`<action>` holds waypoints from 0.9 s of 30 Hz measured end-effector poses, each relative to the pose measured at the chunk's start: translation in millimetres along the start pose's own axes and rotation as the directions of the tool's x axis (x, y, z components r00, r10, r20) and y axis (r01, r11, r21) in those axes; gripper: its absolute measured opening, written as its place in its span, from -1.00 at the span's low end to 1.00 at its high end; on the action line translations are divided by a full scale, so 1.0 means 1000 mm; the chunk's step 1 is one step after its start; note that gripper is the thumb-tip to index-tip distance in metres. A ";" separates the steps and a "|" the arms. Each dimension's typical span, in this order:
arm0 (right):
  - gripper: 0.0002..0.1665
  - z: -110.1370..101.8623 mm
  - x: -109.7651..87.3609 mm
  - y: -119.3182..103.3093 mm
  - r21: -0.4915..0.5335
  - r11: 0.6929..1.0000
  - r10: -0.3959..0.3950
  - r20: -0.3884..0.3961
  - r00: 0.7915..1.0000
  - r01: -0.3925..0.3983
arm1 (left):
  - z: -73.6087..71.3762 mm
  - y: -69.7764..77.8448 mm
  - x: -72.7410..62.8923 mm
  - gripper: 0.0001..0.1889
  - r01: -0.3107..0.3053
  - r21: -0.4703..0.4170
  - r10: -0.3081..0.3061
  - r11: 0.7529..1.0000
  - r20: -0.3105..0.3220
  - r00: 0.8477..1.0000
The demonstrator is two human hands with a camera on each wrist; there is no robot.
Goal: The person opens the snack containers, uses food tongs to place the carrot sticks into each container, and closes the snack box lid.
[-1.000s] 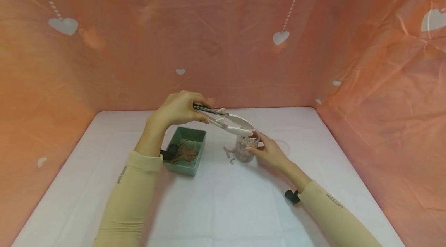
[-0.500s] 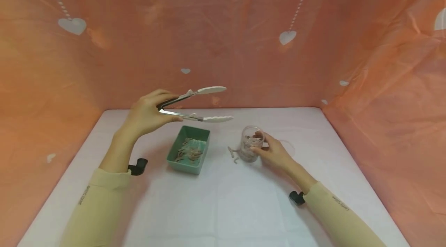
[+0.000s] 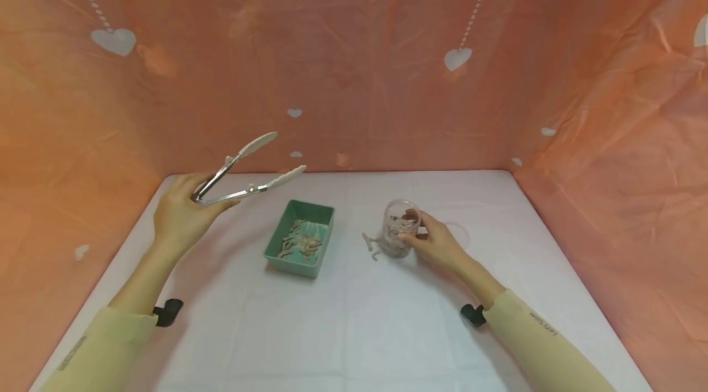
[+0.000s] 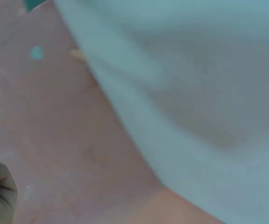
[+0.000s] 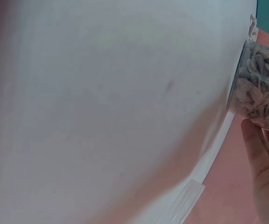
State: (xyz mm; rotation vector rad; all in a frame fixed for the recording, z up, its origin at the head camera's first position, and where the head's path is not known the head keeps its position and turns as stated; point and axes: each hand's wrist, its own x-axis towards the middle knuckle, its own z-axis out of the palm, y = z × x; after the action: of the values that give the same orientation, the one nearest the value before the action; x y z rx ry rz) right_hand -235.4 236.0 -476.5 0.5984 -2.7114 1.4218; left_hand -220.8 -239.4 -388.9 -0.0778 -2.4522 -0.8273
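My left hand (image 3: 185,211) grips a pair of tongs (image 3: 232,192) by the hinge end, above the left side of the table. The two arms of the tongs are spread, with nothing between the pale tips. My right hand (image 3: 434,241) holds a clear jar (image 3: 401,207) around its side; it stands upright on the table. Brownish-grey curled strips (image 5: 258,93) fill much of the jar. Between the hands sits a green rectangular tray (image 3: 298,269), with more of these strips (image 3: 306,244) scattered over its bottom.
A few loose strips (image 3: 369,241) lie on the white tablecloth just left of the jar. Right of the jar is a clear round lid (image 3: 459,235), lying flat. An orange curtain with pale hearts closes off the back and sides.
My left hand has drawn the tongs away from the jar, left past the tray, and their arms have spread wider. My right hand has stayed at the jar.
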 end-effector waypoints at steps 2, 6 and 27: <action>-0.27 0.000 -0.001 0.000 0.000 1.000 -0.002 0.000 1.000 0.002 | 0.003 -0.010 -0.005 -0.29 0.042 0.015 -0.042 0.999 0.014 0.999; -0.27 0.001 -0.002 0.000 0.011 1.000 -0.005 0.005 1.000 0.005 | 0.008 -0.026 -0.016 -0.28 0.103 0.018 -0.104 0.994 0.048 0.993; -0.30 -0.001 0.000 0.001 0.016 1.000 -0.002 0.010 1.000 0.001 | 0.018 -0.079 -0.049 -0.35 0.100 0.031 -0.104 0.995 0.354 0.929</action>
State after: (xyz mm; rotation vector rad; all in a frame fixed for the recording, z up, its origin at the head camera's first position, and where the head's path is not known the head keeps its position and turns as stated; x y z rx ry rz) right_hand -235.6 237.0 -476.8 0.6100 -2.7093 1.4452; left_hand -205.5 -287.9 -468.9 -0.1039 -2.8219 -0.9094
